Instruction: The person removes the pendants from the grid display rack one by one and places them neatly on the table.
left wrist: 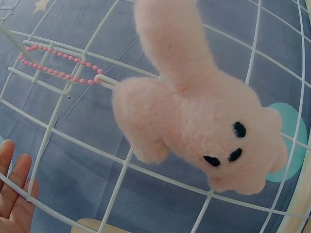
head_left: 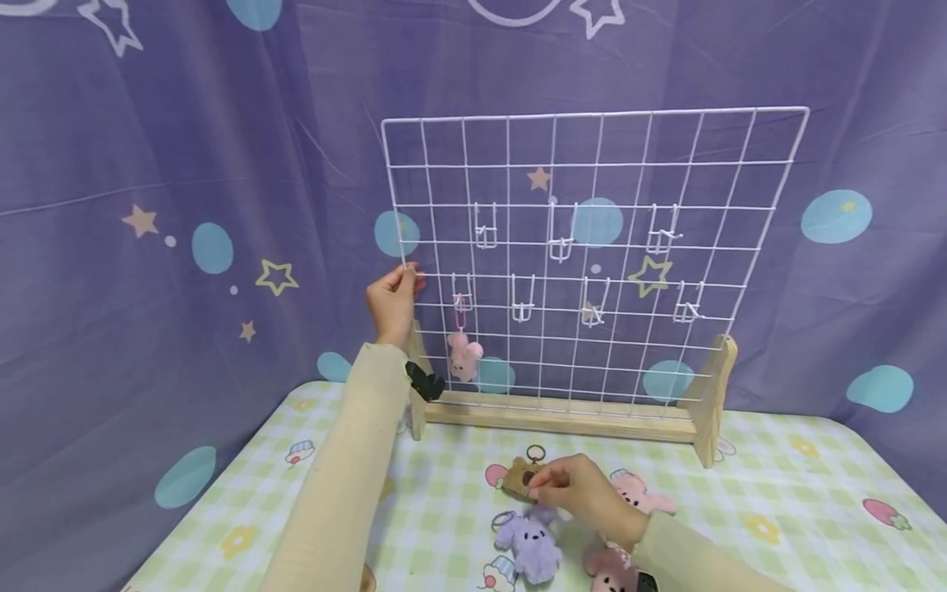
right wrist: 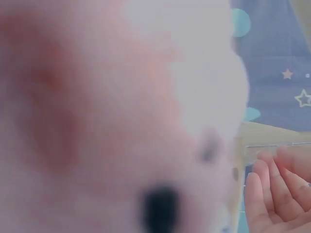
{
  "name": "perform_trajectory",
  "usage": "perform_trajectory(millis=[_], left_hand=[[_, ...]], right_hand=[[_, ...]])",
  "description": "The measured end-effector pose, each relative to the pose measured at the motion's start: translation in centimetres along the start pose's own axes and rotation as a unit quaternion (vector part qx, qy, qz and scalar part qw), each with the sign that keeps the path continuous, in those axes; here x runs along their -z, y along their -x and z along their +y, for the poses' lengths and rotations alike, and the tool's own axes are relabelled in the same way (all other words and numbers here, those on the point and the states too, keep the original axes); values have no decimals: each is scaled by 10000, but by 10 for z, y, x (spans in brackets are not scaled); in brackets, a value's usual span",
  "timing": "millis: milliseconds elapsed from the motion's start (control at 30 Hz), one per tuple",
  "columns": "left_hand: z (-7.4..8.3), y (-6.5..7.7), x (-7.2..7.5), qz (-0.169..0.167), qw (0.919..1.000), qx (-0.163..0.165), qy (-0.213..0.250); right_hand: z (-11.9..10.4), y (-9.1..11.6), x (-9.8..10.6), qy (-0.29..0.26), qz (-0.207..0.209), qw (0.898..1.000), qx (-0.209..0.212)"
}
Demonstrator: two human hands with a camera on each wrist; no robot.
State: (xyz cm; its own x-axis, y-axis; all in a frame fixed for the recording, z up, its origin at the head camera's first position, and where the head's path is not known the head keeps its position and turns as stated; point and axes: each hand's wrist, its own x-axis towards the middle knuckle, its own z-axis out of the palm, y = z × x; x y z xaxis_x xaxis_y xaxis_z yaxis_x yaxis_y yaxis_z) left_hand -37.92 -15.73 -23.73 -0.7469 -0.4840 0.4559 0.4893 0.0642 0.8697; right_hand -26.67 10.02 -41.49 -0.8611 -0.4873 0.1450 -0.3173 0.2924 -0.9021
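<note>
My left hand (head_left: pixel 392 302) grips the left edge of the white wire grid rack (head_left: pixel 595 115); its fingers (left wrist: pixel 18 187) show behind the wires in the left wrist view. Right beside it, a pink plush keychain (head_left: pixel 464 359) hangs from a hook by its pink bead chain (left wrist: pixel 58 75). Low over the table, my right hand (head_left: pixel 580 493) has its fingertips at the edge of a brown bear keychain (head_left: pixel 519 477); I cannot tell whether they pinch it. The right wrist view shows the hand (right wrist: pixel 279 194) with bent fingers, beside a large blurred pink plush (right wrist: pixel 121 111).
A lilac plush keychain (head_left: pixel 534 543) lies below the right hand. One pink plush (head_left: pixel 639 493) lies behind that wrist, another pink plush (head_left: pixel 612 571) in front. Several white hooks (head_left: pixel 560 249) stick out from the grid, above its wooden base (head_left: pixel 562 418).
</note>
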Motion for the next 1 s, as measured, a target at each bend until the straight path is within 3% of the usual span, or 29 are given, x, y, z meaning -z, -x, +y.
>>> perform_trajectory(millis=[367, 633, 800, 1000], left_hand=[[-5, -3, 1, 3, 9999, -98, 72], [-8, -5, 2, -57, 9996, -223, 147], [-8, -5, 1, -64, 9995, -173, 260], [-8, -5, 1, -55, 9993, -199, 308]], right_hand=[[-34, -14, 18, 85, 471, 9987, 157], [-64, -42, 18, 72, 827, 9949, 580], [-78, -64, 17, 254, 1286, 9891, 670], [-93, -89, 15, -21, 1766, 9813, 764]])
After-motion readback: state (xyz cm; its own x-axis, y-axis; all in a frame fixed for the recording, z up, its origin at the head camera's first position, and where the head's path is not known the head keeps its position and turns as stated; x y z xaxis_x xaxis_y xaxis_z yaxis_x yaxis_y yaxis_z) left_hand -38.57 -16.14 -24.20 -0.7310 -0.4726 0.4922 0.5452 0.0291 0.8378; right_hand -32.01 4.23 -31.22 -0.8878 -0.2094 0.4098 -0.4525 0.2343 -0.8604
